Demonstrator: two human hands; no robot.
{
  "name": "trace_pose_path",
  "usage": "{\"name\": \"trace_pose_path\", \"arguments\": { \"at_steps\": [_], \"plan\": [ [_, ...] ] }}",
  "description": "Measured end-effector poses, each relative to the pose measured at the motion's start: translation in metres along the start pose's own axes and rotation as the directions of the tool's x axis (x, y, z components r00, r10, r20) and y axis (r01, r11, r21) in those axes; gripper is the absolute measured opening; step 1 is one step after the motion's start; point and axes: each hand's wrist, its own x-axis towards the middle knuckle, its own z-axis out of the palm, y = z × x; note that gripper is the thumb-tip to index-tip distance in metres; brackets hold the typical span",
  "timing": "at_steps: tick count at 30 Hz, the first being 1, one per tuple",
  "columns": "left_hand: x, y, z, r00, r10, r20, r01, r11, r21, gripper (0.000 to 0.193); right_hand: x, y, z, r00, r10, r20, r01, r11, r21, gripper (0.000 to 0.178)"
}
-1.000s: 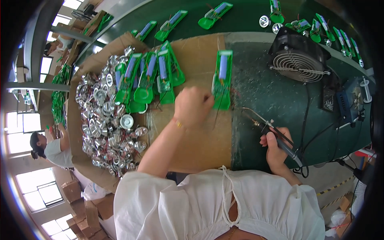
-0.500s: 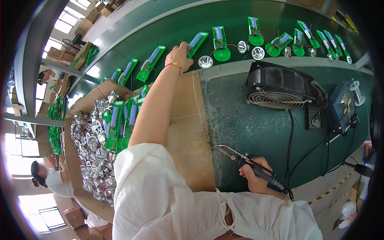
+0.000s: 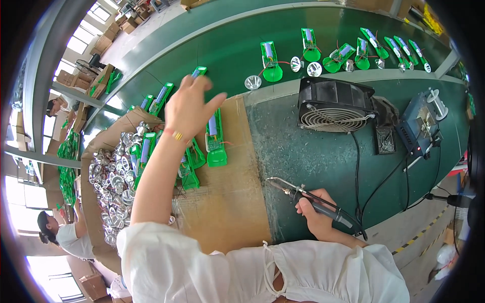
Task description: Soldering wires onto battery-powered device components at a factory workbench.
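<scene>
My left hand (image 3: 191,107) reaches over the far left of the bench, thumb stretched away from the fingers. Its fingertips are just at a green casing with a purple battery (image 3: 200,70), partly hidden by the hand. Below that hand, another green casing with a battery and red wires (image 3: 216,141) lies on the brown cardboard sheet (image 3: 237,202); more casings lie beside it, partly behind my wrist. My right hand (image 3: 317,214) is wrapped round a soldering iron (image 3: 323,208), whose thin metal tip points left above the bench, where the cardboard meets the green surface.
A cardboard box (image 3: 91,202) at left holds many silver reflector cups (image 3: 116,187). Several green casings (image 3: 271,63) and reflectors line the far belt. A black fan (image 3: 336,106), a blue soldering station (image 3: 422,126) and a solder spool (image 3: 437,104) stand right, with cables.
My left hand has moved left along the far row. A casing it was at now lies on the cardboard. The soldering iron stays in my right hand, nearly still.
</scene>
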Motion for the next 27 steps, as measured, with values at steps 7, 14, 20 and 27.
{"name": "trace_pose_path", "arguments": {
  "at_steps": [7, 14, 20, 27],
  "plan": [
    [0.102, 0.046, 0.123, 0.984, -0.168, 0.065, 0.18, 0.932, -0.314, 0.029, -0.006, 0.0, 0.0, 0.999, 0.025, 0.028, -0.024, 1.0, -0.016, 0.016],
    [0.057, 0.042, 0.088, 0.966, -0.247, -0.078, 0.218, 0.937, -0.272, 0.014, -0.007, -0.005, 0.001, 1.0, 0.017, 0.005, -0.017, 1.0, 0.02, 0.015],
    [-0.112, 0.05, 0.058, 0.991, -0.123, -0.048, 0.099, 0.935, -0.341, 0.012, -0.007, -0.006, -0.014, 0.997, -0.025, -0.073, 0.027, 0.999, 0.025, 0.014],
    [-0.199, 0.065, 0.059, 0.969, -0.245, -0.028, 0.17, 0.746, -0.644, 0.006, -0.016, -0.014, -0.028, 0.957, -0.256, -0.136, 0.257, 0.966, -0.013, 0.014]
  ]
}}
